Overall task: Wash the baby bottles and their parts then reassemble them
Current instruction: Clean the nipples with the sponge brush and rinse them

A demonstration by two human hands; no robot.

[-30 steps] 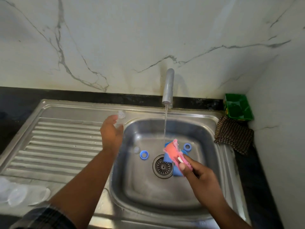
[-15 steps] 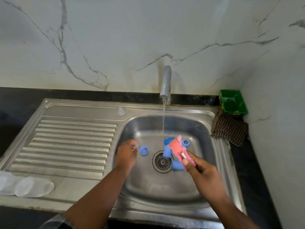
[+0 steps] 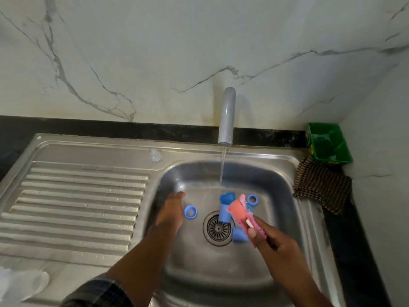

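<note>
Water runs from the tap [image 3: 226, 116] into the steel sink [image 3: 285, 173]. On the basin floor lie two blue rings [image 3: 190, 212] [image 3: 252, 200] and three blue caps [image 3: 226, 198] [image 3: 224, 214] [image 3: 239, 235] around the drain [image 3: 218, 228]. My right hand [image 3: 272, 242] grips a pink sponge [image 3: 239, 212] above the caps. My left hand [image 3: 170, 211] is down in the basin just left of the nearer ring; it is blurred, and what its fingers hold is unclear. A clear nipple [image 3: 156, 156] stands on the sink ledge behind the draining board. Clear bottles [image 3: 22, 282] lie at the lower left.
The ribbed draining board [image 3: 77, 207] takes up the left side. A checked cloth [image 3: 321, 187] and a green box [image 3: 327, 142] sit on the dark counter at the right corner. Marble walls close in at the back and right.
My left hand left the clear nipple on the ledge and dropped into the basin beside the blue ring. My right hand kept hold of the sponge near the drain.
</note>
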